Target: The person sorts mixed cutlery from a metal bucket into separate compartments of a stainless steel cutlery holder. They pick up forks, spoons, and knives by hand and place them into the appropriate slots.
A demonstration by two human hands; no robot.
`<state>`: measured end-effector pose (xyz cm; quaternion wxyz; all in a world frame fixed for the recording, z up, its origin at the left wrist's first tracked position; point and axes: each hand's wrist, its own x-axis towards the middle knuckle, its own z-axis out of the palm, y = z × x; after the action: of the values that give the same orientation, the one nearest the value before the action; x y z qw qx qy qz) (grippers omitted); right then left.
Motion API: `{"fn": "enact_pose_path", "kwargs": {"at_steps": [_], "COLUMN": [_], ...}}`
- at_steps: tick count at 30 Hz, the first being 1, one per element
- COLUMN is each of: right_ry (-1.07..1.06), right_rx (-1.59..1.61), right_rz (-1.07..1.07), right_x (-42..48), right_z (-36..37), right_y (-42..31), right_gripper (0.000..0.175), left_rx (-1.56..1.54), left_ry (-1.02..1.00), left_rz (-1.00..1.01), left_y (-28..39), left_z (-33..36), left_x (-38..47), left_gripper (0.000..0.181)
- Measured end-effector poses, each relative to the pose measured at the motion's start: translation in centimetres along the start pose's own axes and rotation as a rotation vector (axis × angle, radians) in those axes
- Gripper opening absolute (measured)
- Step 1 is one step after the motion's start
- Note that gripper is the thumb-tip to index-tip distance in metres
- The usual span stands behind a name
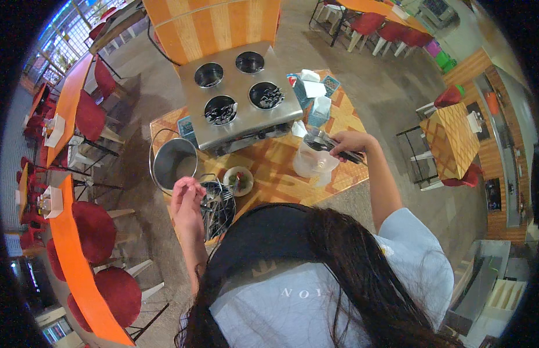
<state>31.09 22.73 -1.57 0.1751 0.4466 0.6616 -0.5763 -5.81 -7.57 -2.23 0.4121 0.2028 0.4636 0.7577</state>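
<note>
My right hand (353, 144) grips a bunch of dark-handled cutlery (321, 142), seemingly spoons. The bunch is above a translucent plastic container (310, 163) at the table's right side. On the left, my left hand (189, 198) is raised with its fingers curled; whether anything is between them cannot be made out. Beside and partly behind it is a wire basket (219, 213) of forks and other cutlery. A deep metal pot (174, 163) with a wire handle stands just beyond that hand. Close to the basket sits a small bowl (238, 180) with green and red pieces inside.
A stainless steel cutlery holder (252, 115) with round wells stands at the table's back; its front two wells contain dark-handled cutlery. Blue baskets (319, 114) with white tissue packs flank its right side. Orange tables (69, 243) and red chairs (99, 230) line the left.
</note>
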Motion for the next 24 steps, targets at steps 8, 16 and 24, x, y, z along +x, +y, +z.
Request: {"fn": "enact_pose_path", "kwargs": {"at_steps": [8,16,24], "right_ry": [0.079,0.226,0.083], "right_rx": [0.544,0.772,0.886], "right_rz": [-0.512,-0.631,-0.674], "right_x": [0.2,2.2,2.6], "right_z": [11.5,19.1,19.8], "right_y": [-5.3,-11.3,-11.8], "right_gripper": [0.021,0.024,0.021], "left_rx": [0.114,0.298,0.202], "left_ry": [-0.312,-0.326,-0.312], "left_rz": [-0.252,-0.131,-0.283], "left_y": [-4.9,-4.4,-2.8], "left_z": [8.3,11.6,10.6], "left_x": [2.3,2.8,3.0], "left_gripper": [0.032,0.034,0.022]}}
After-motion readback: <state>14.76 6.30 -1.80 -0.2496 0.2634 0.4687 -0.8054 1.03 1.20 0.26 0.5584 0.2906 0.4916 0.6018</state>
